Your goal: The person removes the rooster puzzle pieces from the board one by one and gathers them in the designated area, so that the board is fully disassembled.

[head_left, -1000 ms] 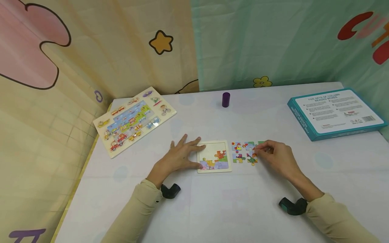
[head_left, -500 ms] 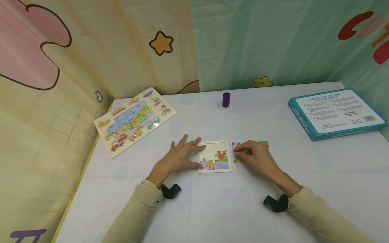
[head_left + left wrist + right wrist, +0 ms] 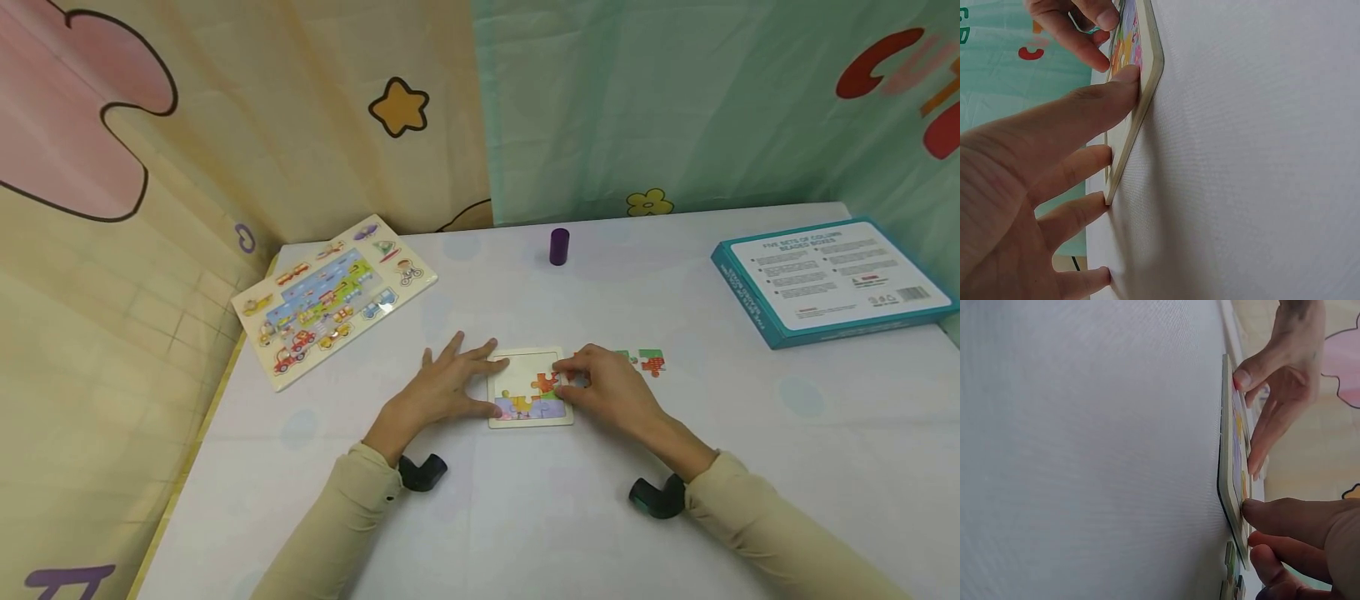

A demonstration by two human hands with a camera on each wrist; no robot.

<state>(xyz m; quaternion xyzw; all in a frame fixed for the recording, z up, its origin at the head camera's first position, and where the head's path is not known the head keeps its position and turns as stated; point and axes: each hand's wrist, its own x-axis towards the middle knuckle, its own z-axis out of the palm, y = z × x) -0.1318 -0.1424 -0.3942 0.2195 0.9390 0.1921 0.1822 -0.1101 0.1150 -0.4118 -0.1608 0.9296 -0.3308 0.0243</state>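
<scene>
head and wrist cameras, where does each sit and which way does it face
Head: on the head, facing forward and down at the white cloth-covered table; left hand, right hand, beige sleeves show.
Left wrist: on that wrist, facing the square, pale wooden puzzle board; left hand near, right beyond.
Right wrist: on that wrist, facing the board; right hand near, left beyond.
Both wrist views share the board and both hands.

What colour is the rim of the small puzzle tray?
The puzzle tray's rim is pale cream, seen best in the head view.
</scene>
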